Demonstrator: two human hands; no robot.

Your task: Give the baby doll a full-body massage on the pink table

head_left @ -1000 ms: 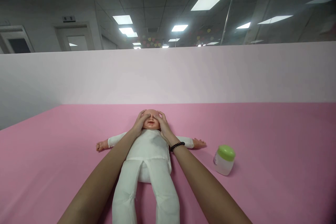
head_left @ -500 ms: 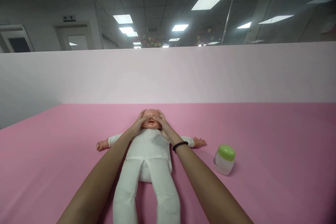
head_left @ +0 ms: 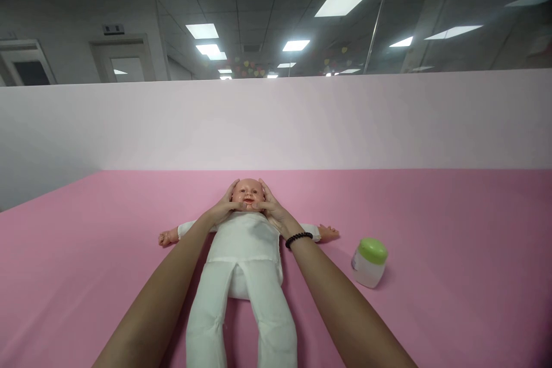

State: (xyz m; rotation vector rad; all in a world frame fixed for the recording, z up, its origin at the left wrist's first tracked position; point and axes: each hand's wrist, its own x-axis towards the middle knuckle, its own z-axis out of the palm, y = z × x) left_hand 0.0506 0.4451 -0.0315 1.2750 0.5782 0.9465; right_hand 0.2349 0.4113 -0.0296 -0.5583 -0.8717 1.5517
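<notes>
A baby doll point(head_left: 245, 241) with a hard plastic head and a white cloth body lies on its back on the pink surface, arms spread out, legs toward me. My left hand point(head_left: 225, 208) cups the left side of its head, fingers curved along the temple and thumb on the chin. On the opposite side my right hand point(head_left: 273, 210) holds the head in the same way, with a black coiled band point(head_left: 298, 239) round the wrist. Both thumbs point inward just below the doll's mouth, which is visible along with its eyes. My fingertips are partly hidden behind the head.
A small jar point(head_left: 370, 263) with a green lid and a pale translucent body stands to the right of my right forearm. The pink padded surface point(head_left: 452, 253) ends at a low white wall point(head_left: 276, 123) behind the doll. Above it are glass panes.
Both thumbs have moved down the doll's face, from over the eyes and nose to the chin, uncovering the eyes. The fingers stay around the head; doll and jar keep their places.
</notes>
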